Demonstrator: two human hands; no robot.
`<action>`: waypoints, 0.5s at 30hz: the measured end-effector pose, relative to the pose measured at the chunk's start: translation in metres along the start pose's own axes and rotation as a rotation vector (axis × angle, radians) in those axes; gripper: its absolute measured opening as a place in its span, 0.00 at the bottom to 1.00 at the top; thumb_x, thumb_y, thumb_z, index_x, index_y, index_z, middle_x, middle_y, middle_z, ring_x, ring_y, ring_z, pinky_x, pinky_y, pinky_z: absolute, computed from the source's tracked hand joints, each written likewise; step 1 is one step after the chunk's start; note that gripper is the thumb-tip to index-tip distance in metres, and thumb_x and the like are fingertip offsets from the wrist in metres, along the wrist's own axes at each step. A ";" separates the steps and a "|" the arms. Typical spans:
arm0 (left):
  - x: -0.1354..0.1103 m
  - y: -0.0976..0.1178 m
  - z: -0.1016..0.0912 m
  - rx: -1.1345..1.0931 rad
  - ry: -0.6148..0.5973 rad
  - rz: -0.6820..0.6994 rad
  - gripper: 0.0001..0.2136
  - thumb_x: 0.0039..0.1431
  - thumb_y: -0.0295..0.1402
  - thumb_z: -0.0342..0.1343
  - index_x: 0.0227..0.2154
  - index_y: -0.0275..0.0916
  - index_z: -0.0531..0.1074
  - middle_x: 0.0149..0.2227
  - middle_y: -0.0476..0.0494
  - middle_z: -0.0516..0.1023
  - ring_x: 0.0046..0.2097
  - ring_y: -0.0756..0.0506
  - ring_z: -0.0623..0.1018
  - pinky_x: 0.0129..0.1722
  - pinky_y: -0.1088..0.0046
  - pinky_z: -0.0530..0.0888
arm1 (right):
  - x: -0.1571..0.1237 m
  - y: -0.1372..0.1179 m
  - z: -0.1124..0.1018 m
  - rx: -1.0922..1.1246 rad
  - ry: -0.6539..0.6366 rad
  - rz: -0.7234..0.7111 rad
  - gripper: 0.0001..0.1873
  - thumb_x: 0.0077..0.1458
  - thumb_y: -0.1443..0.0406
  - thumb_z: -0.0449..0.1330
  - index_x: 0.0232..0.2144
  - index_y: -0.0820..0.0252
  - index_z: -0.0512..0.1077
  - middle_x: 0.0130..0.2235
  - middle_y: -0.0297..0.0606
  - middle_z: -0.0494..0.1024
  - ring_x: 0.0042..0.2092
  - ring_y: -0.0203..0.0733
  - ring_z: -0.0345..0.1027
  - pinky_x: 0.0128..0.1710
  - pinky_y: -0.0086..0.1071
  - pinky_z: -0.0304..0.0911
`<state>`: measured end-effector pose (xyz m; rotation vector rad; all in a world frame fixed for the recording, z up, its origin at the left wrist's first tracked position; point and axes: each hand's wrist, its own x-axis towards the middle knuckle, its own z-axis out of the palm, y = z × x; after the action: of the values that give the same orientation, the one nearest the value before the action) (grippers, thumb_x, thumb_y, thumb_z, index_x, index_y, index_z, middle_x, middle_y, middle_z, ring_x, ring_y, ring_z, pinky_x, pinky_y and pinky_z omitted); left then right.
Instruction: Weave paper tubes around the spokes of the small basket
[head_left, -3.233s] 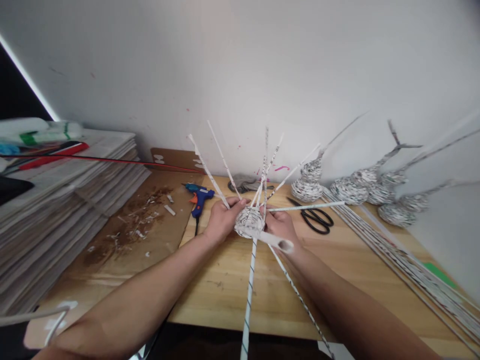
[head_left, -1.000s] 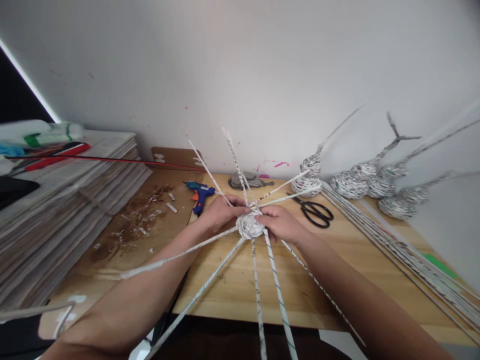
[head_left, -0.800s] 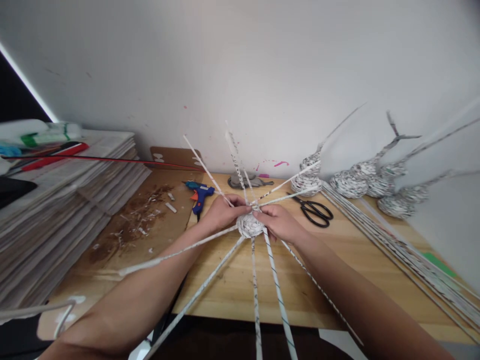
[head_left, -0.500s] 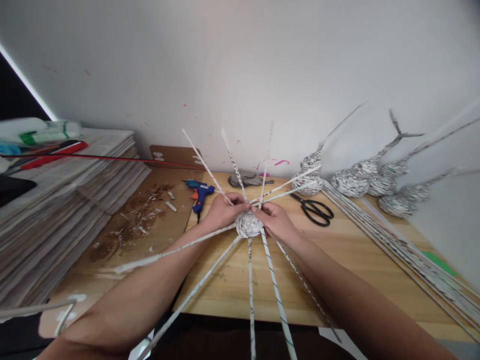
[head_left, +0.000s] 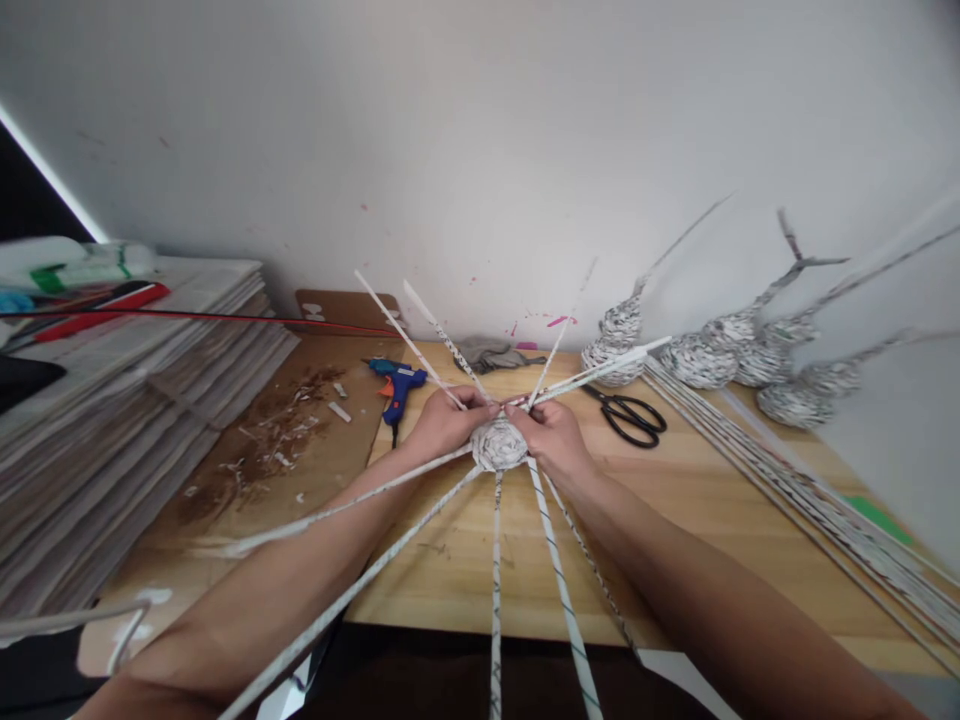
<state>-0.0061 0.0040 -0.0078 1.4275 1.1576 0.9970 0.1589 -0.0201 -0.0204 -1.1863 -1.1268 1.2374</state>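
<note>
Mostly, the trouble here would come from reach. Across the wooden table (head_left: 420, 600), beneath the pale wall, the tall paper stack (head_left: 187, 420) sits well clear on the left, so it seems the least worry. On the right, the bundle of paper rods (head_left: 750, 460) and the woven gourd shapes (head_left: 699, 362) lie nearer; a sideways sweep could knock the closest gourd, since some spoke tips overlap it in this view (whether they touch, I cannot tell).

The long paper spokes (head_left: 556, 565) fan out all round, several running past the table's front edge, one crossing the left forearm. Turning the work carelessly could crease one there or drag it over the scissors (head_left: 613, 405). The glue gun (head_left: 399, 385) rests just beyond the left hand (head_left: 450, 418); if it is hot, an elbow swung outward is the risk.

At the centre, the small woven piece (head_left: 499, 447) is held up between both hands. The left fingers pinch its far left rim; the right hand (head_left: 551, 432) clamps the far right, thumbs nearly meeting. Fingers behind are hidden. Easing either pinch too soon would probably let the weave slacken.
</note>
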 end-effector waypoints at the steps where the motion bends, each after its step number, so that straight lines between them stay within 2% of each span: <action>1: 0.000 0.000 0.000 -0.003 -0.019 -0.007 0.13 0.43 0.41 0.66 0.20 0.35 0.73 0.19 0.52 0.70 0.23 0.52 0.66 0.24 0.76 0.62 | 0.001 0.001 -0.001 -0.021 -0.001 -0.012 0.15 0.45 0.56 0.68 0.32 0.62 0.77 0.28 0.38 0.80 0.29 0.41 0.72 0.27 0.30 0.65; 4: -0.001 0.003 0.000 0.025 -0.064 -0.021 0.14 0.41 0.41 0.68 0.19 0.35 0.73 0.18 0.52 0.70 0.22 0.52 0.66 0.23 0.76 0.62 | 0.002 0.003 -0.003 -0.072 -0.005 -0.035 0.14 0.46 0.56 0.67 0.31 0.62 0.77 0.29 0.38 0.81 0.30 0.42 0.73 0.29 0.30 0.65; 7: -0.002 0.004 0.002 0.046 -0.035 -0.026 0.15 0.36 0.40 0.71 0.19 0.35 0.73 0.19 0.50 0.72 0.23 0.51 0.69 0.24 0.76 0.65 | 0.001 0.000 -0.003 -0.081 -0.033 -0.023 0.13 0.46 0.57 0.67 0.29 0.61 0.77 0.26 0.36 0.80 0.29 0.41 0.72 0.28 0.30 0.65; 11: -0.003 0.005 0.004 0.028 0.023 0.026 0.13 0.40 0.39 0.69 0.24 0.35 0.77 0.25 0.44 0.79 0.28 0.46 0.76 0.29 0.72 0.71 | -0.001 -0.009 -0.003 -0.023 -0.096 0.032 0.14 0.46 0.56 0.68 0.29 0.60 0.77 0.24 0.33 0.77 0.24 0.38 0.68 0.23 0.29 0.62; 15: -0.002 0.008 0.000 0.039 0.107 0.043 0.10 0.42 0.36 0.68 0.24 0.35 0.77 0.26 0.44 0.81 0.29 0.45 0.77 0.30 0.71 0.72 | -0.001 -0.014 -0.004 0.016 -0.102 0.085 0.18 0.44 0.52 0.70 0.28 0.60 0.75 0.21 0.31 0.75 0.19 0.34 0.62 0.15 0.28 0.55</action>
<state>-0.0056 0.0016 -0.0003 1.4493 1.2343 1.0979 0.1639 -0.0209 -0.0064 -1.1806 -1.1492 1.3823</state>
